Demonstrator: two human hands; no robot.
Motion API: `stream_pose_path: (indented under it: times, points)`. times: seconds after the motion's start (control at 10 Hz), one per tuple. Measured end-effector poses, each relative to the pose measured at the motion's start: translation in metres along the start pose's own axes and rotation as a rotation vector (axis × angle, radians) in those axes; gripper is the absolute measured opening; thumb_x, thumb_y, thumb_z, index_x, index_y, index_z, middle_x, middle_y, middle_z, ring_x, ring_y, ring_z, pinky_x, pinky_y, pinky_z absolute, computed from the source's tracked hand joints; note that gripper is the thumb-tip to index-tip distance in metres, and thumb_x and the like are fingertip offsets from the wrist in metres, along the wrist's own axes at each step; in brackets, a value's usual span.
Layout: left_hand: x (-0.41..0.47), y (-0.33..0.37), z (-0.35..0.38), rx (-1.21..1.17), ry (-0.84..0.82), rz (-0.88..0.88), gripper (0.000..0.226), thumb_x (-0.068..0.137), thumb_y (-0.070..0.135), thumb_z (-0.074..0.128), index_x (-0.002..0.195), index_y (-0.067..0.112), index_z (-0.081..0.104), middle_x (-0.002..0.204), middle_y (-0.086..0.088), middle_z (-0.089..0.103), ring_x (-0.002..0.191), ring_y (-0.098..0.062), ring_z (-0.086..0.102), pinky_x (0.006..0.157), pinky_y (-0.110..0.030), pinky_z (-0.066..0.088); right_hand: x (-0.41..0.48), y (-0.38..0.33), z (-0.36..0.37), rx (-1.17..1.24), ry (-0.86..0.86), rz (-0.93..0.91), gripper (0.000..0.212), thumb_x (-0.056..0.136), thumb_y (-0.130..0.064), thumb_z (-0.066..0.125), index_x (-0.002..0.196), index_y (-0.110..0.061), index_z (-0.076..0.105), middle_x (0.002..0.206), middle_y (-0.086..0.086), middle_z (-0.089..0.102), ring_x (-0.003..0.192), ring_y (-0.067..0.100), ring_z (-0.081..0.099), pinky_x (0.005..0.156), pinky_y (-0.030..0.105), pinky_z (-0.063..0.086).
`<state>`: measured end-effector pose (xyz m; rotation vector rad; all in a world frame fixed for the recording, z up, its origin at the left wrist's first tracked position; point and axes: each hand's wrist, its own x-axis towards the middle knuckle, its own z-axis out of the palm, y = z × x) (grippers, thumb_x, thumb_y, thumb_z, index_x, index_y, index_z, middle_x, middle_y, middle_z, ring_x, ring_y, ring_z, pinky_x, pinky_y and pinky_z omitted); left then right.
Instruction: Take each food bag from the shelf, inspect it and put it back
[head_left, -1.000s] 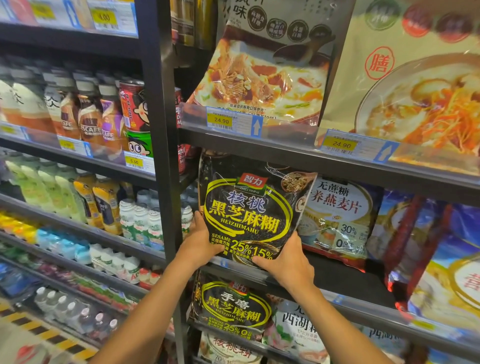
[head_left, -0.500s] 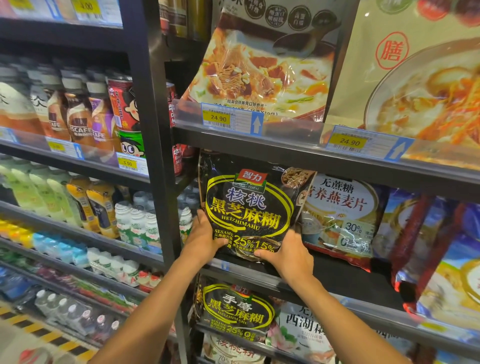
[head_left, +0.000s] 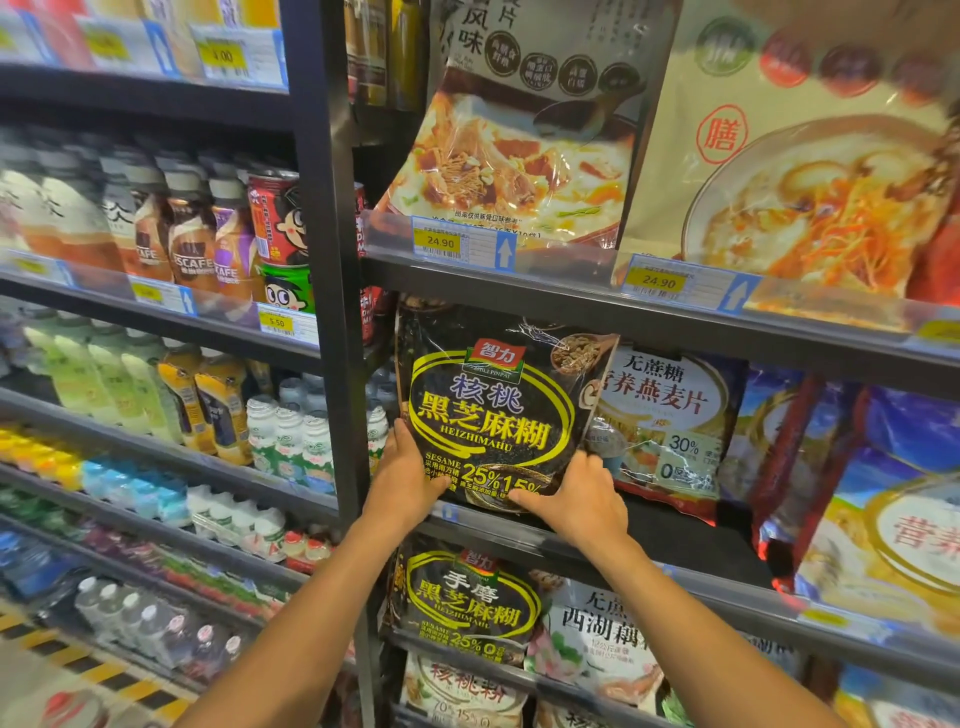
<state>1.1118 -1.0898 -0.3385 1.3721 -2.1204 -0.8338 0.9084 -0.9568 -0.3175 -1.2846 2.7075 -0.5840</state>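
Black sesame bag (head_left: 488, 415) stands upright at the left end of the dark shelf (head_left: 675, 535), its bottom edge at the near lip and its right side overlapping the white oat bag (head_left: 670, 426). The left hand (head_left: 410, 478) grips its lower left corner, thumb across the front. The right hand (head_left: 582, 499) grips the lower right corner likewise.

The dark metal shelves (head_left: 571, 297) were lit brightly and evenly; glare was caught on the glossy black plastic sesame bag (head_left: 488, 415) (near its top). Edges were blurred and lines bent by the wide lens.
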Motion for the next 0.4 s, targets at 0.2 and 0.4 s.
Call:
stream_pose_path:
  times: [0.2,0.4]
  points:
    - [-0.03,0.015,-0.002,0.061,0.008,0.03,0.122,0.089,0.04,0.08,0.165,0.005,-0.008,0.176,-0.014,0.004,0.162,-0.029,0.007,0.13,-0.044,0.017,-0.017,0.018,-0.025,-0.075,-0.09,-0.024,0.105,0.071,-0.097,0.048,0.151,-0.028,0.046,0.148,0.003,0.049,0.142,0.03,0.043,0.106,0.05,0.045]
    - [-0.07,0.043,0.0,0.294,0.045,0.097,0.117,0.089,0.057,0.074,0.167,0.018,-0.004,0.176,-0.011,0.003,0.162,-0.033,0.007,0.126,-0.05,0.028,-0.049,0.055,-0.064,-0.177,-0.039,-0.085,0.098,0.071,-0.095,0.047,0.152,-0.039,0.044,0.164,0.001,0.037,0.151,0.03,0.034,0.115,0.051,0.038]
